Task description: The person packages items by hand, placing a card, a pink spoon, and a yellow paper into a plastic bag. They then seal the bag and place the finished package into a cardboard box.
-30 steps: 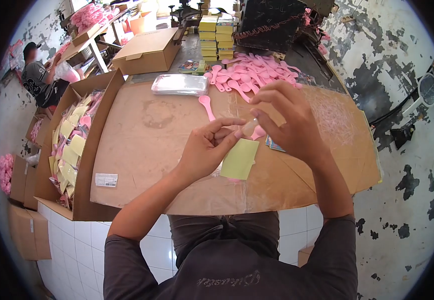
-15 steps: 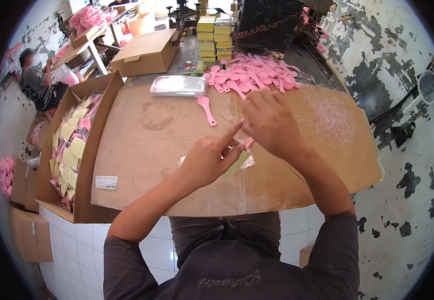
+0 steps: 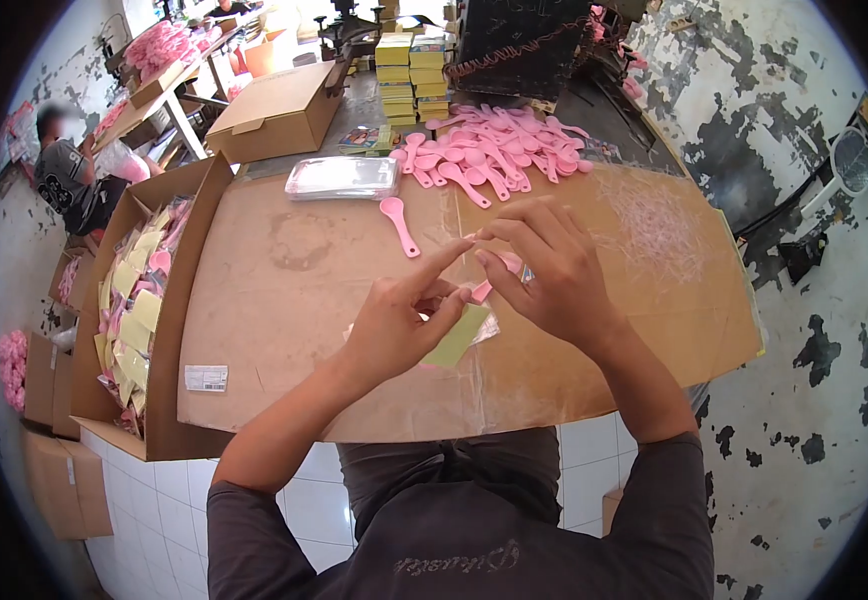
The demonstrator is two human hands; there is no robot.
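Observation:
My left hand (image 3: 404,315) is over the cardboard sheet, its thumb and fingers closed on a clear plastic bag that holds a pink spoon (image 3: 481,291) and a yellow-green card (image 3: 456,338). My right hand (image 3: 544,265) meets it at the bag's upper end, fingers bent and fingertips close to my left index finger; what they pinch is too small to make out. A single pink spoon (image 3: 400,227) lies beyond my hands, near a stack of clear plastic bags (image 3: 342,178). Behind my right hand is a heap of pink spoons (image 3: 494,148).
An open box (image 3: 216,200) of filled bags stands left. Stacks of cards (image 3: 395,75), a closed carton (image 3: 272,110) and a black box (image 3: 509,45) are at the back. Thin clear strips (image 3: 654,225) lie right. Another person (image 3: 69,180) sits far left.
My right hand has turned and its fingers have spread somewhat, showing the thumb. The bag's card shows more below my left hand. The whole view has shifted slightly.

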